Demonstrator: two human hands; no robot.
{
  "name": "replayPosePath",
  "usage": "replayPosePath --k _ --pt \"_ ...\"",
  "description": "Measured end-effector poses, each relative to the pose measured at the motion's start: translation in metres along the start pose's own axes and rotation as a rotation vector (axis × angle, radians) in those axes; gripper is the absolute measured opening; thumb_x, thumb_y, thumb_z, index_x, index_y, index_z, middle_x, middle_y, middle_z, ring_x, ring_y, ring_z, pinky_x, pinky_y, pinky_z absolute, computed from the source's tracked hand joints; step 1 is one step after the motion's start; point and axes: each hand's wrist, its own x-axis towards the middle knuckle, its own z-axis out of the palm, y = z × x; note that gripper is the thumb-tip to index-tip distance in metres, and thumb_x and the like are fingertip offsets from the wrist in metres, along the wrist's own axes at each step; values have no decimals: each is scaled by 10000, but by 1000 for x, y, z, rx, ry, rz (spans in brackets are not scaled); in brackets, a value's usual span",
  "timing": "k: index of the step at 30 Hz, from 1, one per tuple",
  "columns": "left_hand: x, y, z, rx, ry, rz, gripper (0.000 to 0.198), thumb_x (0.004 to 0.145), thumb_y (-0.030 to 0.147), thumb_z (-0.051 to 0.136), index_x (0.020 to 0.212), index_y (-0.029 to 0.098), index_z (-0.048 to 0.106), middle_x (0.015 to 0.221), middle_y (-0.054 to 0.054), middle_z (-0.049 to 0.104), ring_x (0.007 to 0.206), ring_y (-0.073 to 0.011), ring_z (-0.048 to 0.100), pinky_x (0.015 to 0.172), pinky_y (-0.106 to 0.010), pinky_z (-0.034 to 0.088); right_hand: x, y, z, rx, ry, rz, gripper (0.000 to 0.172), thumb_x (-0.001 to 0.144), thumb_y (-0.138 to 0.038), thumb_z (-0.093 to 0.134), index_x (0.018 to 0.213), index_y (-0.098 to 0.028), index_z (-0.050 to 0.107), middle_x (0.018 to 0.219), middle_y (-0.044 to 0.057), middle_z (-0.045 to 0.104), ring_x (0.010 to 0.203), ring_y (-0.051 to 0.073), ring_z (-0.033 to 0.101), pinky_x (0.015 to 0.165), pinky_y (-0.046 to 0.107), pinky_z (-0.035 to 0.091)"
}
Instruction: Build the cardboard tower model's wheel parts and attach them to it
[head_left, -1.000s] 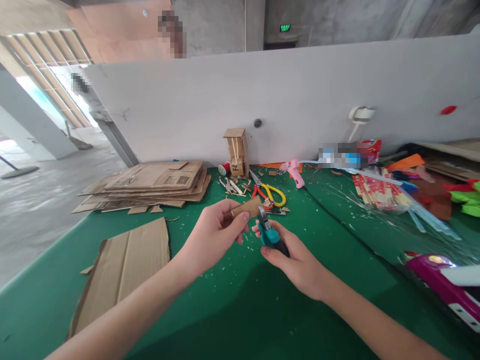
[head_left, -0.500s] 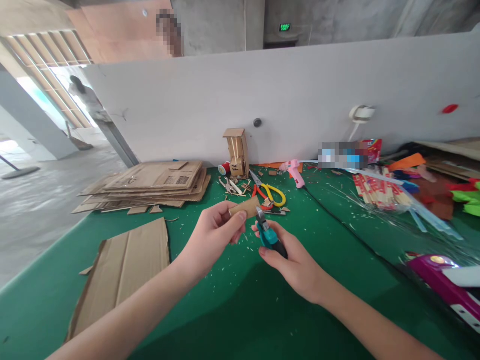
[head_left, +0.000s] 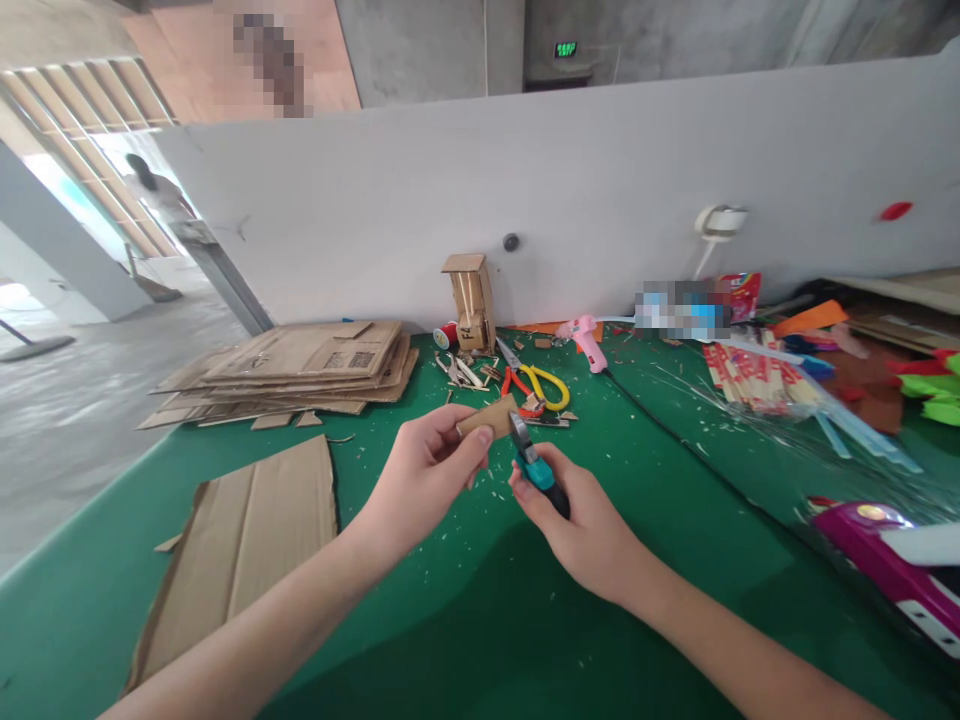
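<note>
Between thumb and fingers, my left hand (head_left: pixel 442 450) pinches a small strip of cardboard (head_left: pixel 491 418) above the green table. My right hand (head_left: pixel 566 510) is wrapped round the teal and black handles of a pair of cutting pliers (head_left: pixel 536 468). The metal jaws are at the right end of the cardboard strip; whether they bite into it I cannot tell. Just beyond my hands lie yellow-handled scissors (head_left: pixel 547 388), red-handled pliers (head_left: pixel 517 385) and cardboard scraps. A small cardboard stand (head_left: pixel 471 300) is upright by the white partition.
A stack of flat cardboard (head_left: pixel 300 365) and a cut cardboard sheet (head_left: pixel 255 530) are on the left. Rightward are a pink glue gun (head_left: pixel 589 345) with its black cord, wrapped sticks (head_left: pixel 757 380), glue sticks and a purple device (head_left: pixel 885 560). A person (head_left: pixel 157 190) stands beyond the partition.
The handles of the cutting pliers have come closer together as my right hand's fingers closed in. My left hand keeps the strip almost in place. The view has shifted slightly.
</note>
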Motion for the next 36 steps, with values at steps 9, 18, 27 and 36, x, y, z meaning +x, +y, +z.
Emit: replayPosePath --k 9,18,27,36 --pt "1 -3 0 6 -2 -11 170 831 294 534 729 158 526 564 37 476 494 -76 395 461 -198 301 2 7 5 -135 80 -40 209 874 -410 479 849 -204 498 630 -28 535 523 106 467 505 242 354" --pt "0 -4 2 2 -6 -21 191 834 290 530 701 156 500 560 35 476 491 -73 392 462 -200 296 4 13 4 -221 106 -49 231 867 -423 477 795 -204 489 608 -22 532 514 115 464 501 255 341" --pt "10 -15 -3 -193 152 -4 208 824 326 564 719 160 495 586 37 478 492 -66 404 471 -193 324 3 0 5 -28 41 45 220 871 -412 478 960 -216 526 807 15 599 653 136 526 575 269 403" --pt "18 -7 -25 -403 231 35 190 785 244 608 687 151 475 596 35 470 501 -52 393 478 -188 321 15 -5 3 -93 49 87 282 887 -466 422 972 -219 530 808 22 598 672 147 535 581 280 413"
